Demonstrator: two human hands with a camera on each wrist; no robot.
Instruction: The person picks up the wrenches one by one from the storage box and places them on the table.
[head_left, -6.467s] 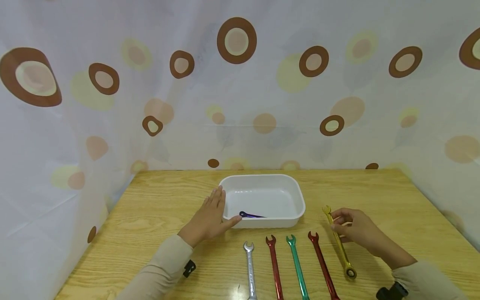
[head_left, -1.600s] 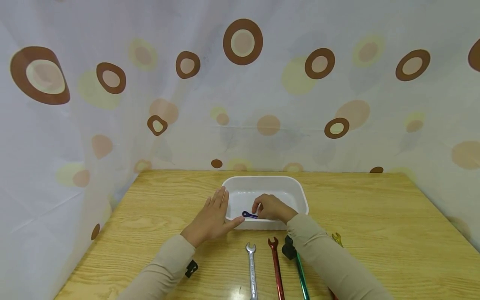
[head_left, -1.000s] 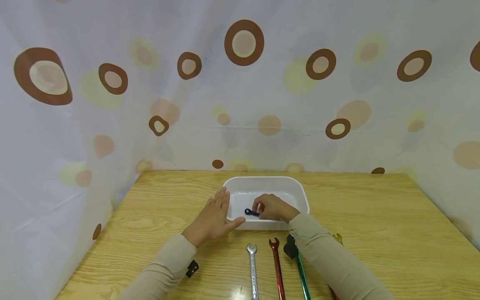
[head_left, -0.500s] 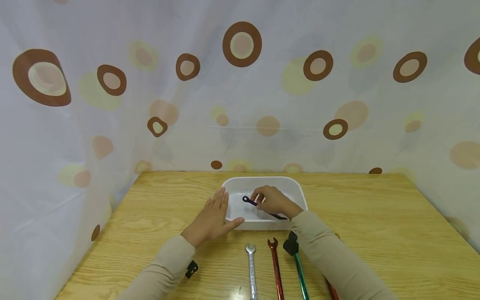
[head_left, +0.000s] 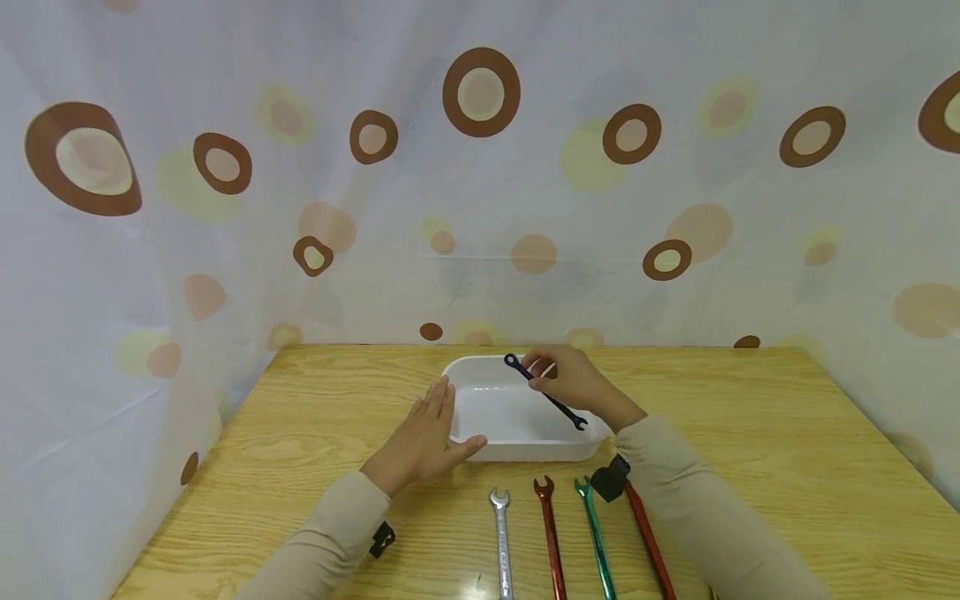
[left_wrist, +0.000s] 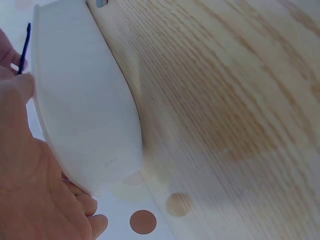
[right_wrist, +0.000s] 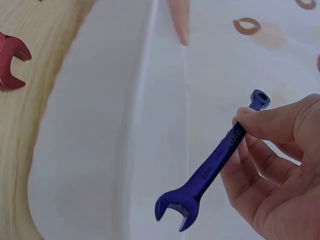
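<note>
Blue metal, slim and rigid: the small wrench (head_left: 545, 392) in your right hand (head_left: 572, 379) looks light and will not flex, but its smooth coating could slip or let it swing. You pinch it near the ring end between thumb and curled fingertips (right_wrist: 260, 122), and the open jaw end hangs lower, tilted above the white tray (head_left: 480, 377). A hold nearer the middle of the shank would steady it better, I judge. Your left hand (head_left: 420, 437) lies with straight fingers against the tray's near left corner, gripping nothing. On the tabletop (head_left: 315, 417), near you, lie silver (head_left: 500, 542), red (head_left: 551, 533), green (head_left: 596, 537) and dark red (head_left: 648, 546) wrenches side by side
</note>
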